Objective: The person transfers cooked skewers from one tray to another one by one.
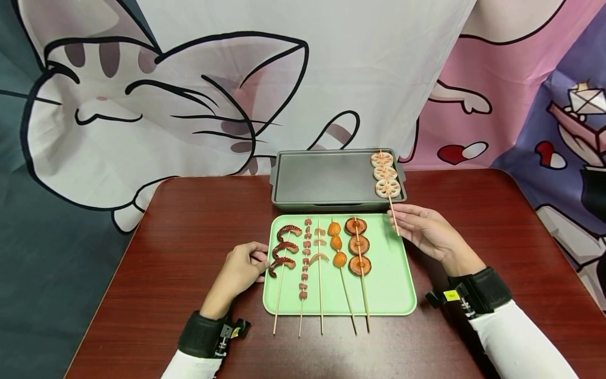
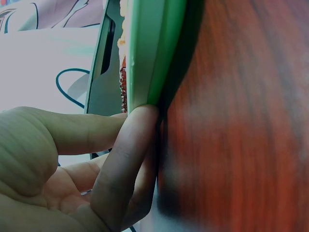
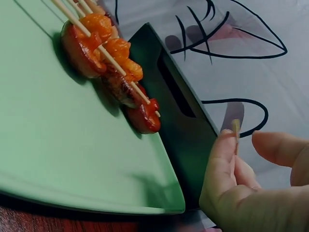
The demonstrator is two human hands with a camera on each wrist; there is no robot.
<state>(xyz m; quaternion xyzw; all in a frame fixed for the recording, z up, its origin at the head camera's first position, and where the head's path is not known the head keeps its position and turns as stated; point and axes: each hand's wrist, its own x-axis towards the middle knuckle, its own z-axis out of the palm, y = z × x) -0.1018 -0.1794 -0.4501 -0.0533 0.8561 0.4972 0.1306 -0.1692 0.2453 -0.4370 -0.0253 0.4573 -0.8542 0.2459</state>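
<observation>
My left hand [image 1: 246, 267] pinches the left rim of the light green tray [image 1: 388, 295], fingertips right at its edge in the left wrist view. On the tray lie skewers of octopus tentacles [image 1: 285, 247], small red meat pieces [image 1: 306, 244], pale curved slices [image 1: 319, 258], orange balls [image 1: 339, 259] and mushroom caps [image 1: 360, 265]. A lotus root skewer [image 1: 387, 188] lies along the right side of the grey grill pan [image 1: 326, 176], its stick pointing toward me. My right hand [image 1: 428, 231] is at that stick's end; in the right wrist view the thumb stands apart from the fingers beside the stick.
The grill pan stands behind the tray at the back of the dark red wooden table [image 1: 189, 226]. Behind it hangs a printed cloth [image 1: 369, 63] with cartoon cats. The stick ends of the tray's skewers reach past its front rim.
</observation>
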